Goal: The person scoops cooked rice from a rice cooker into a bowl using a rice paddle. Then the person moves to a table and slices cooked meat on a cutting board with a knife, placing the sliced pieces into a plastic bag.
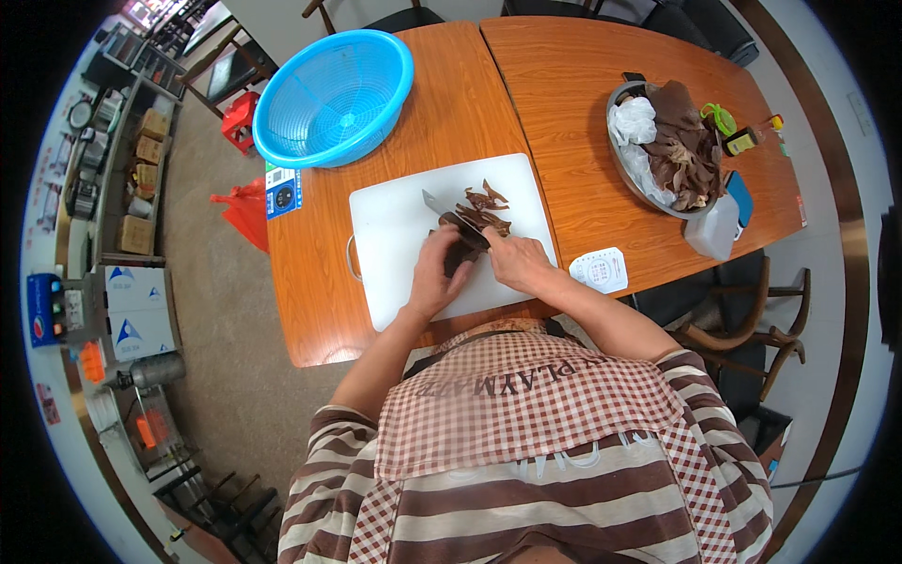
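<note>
A white cutting board lies on the wooden table before me. My right hand grips a kitchen knife, its blade pointing up and left over the board. Close beside the blade, my left hand rests with bent fingers on a dark brown, soft piece of food, partly hidden by my fingers. Cut brown strips lie on the board beyond the knife. To the right, a metal bowl holds large brown, floppy pieces that look like wood ear fungus, along with white plastic bags.
A blue plastic colander stands at the table's back left. Right of the board lies a white printed card. A translucent plastic container, a blue phone-like object and a small bottle are near the bowl. Chairs stand around.
</note>
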